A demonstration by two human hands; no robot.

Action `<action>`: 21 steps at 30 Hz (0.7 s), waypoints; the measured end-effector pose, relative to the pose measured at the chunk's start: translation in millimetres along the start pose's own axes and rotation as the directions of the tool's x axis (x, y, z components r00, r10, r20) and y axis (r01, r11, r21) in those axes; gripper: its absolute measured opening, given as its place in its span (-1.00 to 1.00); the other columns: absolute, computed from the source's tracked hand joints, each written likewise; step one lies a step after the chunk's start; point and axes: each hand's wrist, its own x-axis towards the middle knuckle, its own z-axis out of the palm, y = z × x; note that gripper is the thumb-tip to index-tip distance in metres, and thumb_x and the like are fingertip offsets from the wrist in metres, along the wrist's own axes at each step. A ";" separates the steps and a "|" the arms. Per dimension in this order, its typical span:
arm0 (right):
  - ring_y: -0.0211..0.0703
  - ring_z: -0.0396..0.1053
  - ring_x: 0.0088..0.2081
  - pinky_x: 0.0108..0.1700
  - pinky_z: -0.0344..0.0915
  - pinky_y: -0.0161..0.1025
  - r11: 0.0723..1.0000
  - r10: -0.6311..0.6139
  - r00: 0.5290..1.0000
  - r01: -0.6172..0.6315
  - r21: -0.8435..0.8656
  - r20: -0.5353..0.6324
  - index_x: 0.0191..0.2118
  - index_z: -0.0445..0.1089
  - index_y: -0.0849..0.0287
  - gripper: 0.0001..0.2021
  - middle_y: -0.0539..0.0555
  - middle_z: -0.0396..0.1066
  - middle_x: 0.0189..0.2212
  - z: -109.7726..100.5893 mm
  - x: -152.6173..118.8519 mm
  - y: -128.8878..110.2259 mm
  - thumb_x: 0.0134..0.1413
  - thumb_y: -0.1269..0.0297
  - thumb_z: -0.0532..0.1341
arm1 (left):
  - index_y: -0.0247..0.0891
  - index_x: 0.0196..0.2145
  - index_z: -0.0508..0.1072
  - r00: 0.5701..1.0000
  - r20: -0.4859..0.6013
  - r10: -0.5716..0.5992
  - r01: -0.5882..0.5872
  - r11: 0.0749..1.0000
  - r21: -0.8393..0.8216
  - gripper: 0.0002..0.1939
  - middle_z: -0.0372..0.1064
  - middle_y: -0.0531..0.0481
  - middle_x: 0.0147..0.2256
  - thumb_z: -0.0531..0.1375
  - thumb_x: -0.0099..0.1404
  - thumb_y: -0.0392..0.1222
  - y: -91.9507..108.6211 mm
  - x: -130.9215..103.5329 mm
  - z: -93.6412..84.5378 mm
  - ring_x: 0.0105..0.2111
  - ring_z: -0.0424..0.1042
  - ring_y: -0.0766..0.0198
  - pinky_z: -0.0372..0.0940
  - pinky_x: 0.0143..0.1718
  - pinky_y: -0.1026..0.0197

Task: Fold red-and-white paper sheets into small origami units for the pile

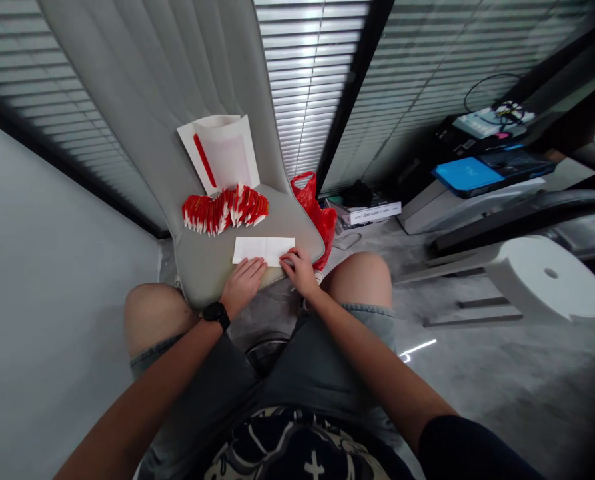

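Note:
A folded sheet of white paper (pixel 264 249) lies flat near the front of the grey chair seat (pixel 207 267). My left hand (pixel 244 280) rests with outstretched fingers on the paper's lower left part; a black watch sits on that wrist. At the right end of the same sheet, my right hand (pixel 301 270) has its bent fingers and thumb closed on the edge. Behind the paper stands a row of red-and-white folded paper pieces (pixel 224 208), packed side by side. A white paper with a red strip (pixel 222 153) leans against the chair's backrest.
A red plastic bag (pixel 317 213) is beside the chair on the right. Farther right are a white stool (pixel 547 273), boxes (pixel 370 212) on the floor and a blue-topped item (pixel 470 173). A white wall (pixel 42 287) borders the left, with window blinds behind.

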 end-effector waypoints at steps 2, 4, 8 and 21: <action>0.09 0.30 0.07 0.16 0.25 0.03 0.999 0.022 0.999 -0.024 -0.028 -0.048 -0.03 0.49 0.13 -0.73 0.23 0.34 -0.01 0.3 -1.2 1.1 0.27 0.16 0.18 | -0.24 0.27 0.31 0.999 -0.007 -0.031 0.031 1.000 -0.001 -0.48 0.29 -0.13 0.26 0.01 0.38 -0.36 3.5 -2.5 0.8 0.29 0.23 0.07 0.09 0.36 -0.10; 0.13 0.27 0.12 0.19 0.23 0.07 0.998 0.038 0.994 -0.043 -0.039 -0.100 0.02 0.47 0.13 -0.68 0.26 0.30 0.06 0.4 -1.4 2.3 0.26 0.11 0.20 | -0.23 0.28 0.31 0.998 -0.019 -0.068 0.068 0.998 0.004 -0.47 0.29 -0.12 0.26 0.01 0.38 -0.35 7.6 -4.7 1.6 0.32 0.18 0.03 0.08 0.36 -0.12; 0.11 0.26 0.13 0.21 0.21 0.05 0.997 0.052 0.993 -0.058 -0.052 -0.110 0.04 0.46 0.13 -0.67 0.25 0.29 0.08 -0.1 -0.1 6.1 0.27 0.08 0.19 | -0.22 0.31 0.27 0.991 -0.034 -0.126 0.127 0.992 0.019 -0.45 0.25 -0.13 0.29 0.01 0.38 -0.35 15.1 -7.6 2.9 0.34 0.14 -0.01 0.06 0.36 -0.13; 0.13 0.24 0.12 0.21 0.22 0.07 0.994 0.002 0.998 -0.009 -0.112 -0.059 0.05 0.48 0.13 -0.66 0.25 0.31 0.08 -8.4 13.3 15.7 0.32 0.08 0.14 | -0.23 0.35 0.20 0.938 -0.117 -0.325 0.326 0.945 -0.012 -0.45 0.14 -0.21 0.34 0.01 0.43 -0.27 29.9 -12.9 6.7 0.36 0.10 -0.05 0.04 0.34 -0.21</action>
